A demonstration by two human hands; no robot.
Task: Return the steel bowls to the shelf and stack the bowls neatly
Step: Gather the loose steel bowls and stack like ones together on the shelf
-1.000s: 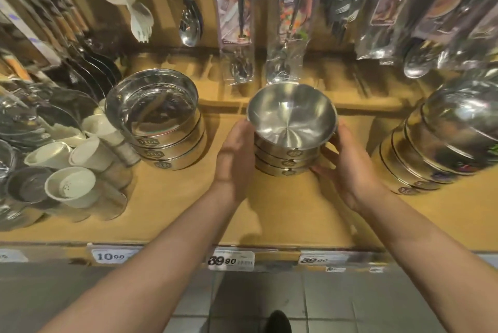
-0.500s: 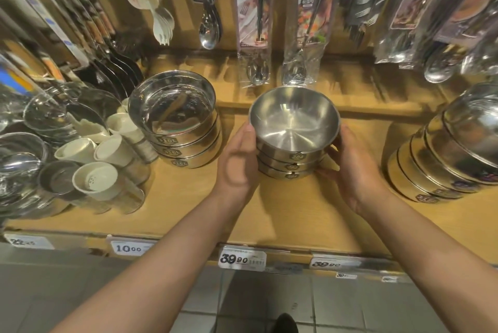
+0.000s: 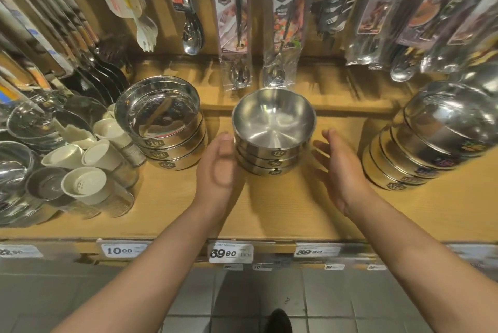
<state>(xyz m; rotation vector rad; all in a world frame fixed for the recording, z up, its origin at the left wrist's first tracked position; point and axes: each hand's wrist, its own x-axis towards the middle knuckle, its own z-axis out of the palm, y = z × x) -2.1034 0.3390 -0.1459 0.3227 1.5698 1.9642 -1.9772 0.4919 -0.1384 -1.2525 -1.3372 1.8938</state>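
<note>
Setting: shop aisle seen from the head camera, a wooden shelf [image 3: 172, 214] at waist height with price tags along its front lip and packaged cutlery hanging on the back wall above.
Task stack: three steel bowls [image 3: 273, 130] nested one in another, standing upright mid-shelf, labels turned toward the front; the rims look level, so the stack reads as neat and probably finished.
Left hand [image 3: 219, 171]: palm turned in toward the stack's left side, fingers straight and together, at most brushing the lower bowls; motion blur hides whether there is contact, and nothing is gripped.
Right hand [image 3: 341, 171]: a clear gap from the stack's right side, fingers spread and relaxed, holding nothing.
Why so: both palms flank the stack as if to steady or square it, a guess from the pose.
Left neighbour: stack of straight-walled tins [image 3: 161, 128], near but apart from the bowls, with white cups [image 3: 89, 168] lying on their sides beyond.
Right neighbour: leaning row of larger bowls [image 3: 420, 155], tilted toward the back, well apart from the stack.
Open room: bare shelf in front of the stack and on both sides, enough for both hands to draw straight back.
Edges: low step behind the stack; hanging spoon packets [image 3: 238, 44] dangle just above its rear rim.
</note>
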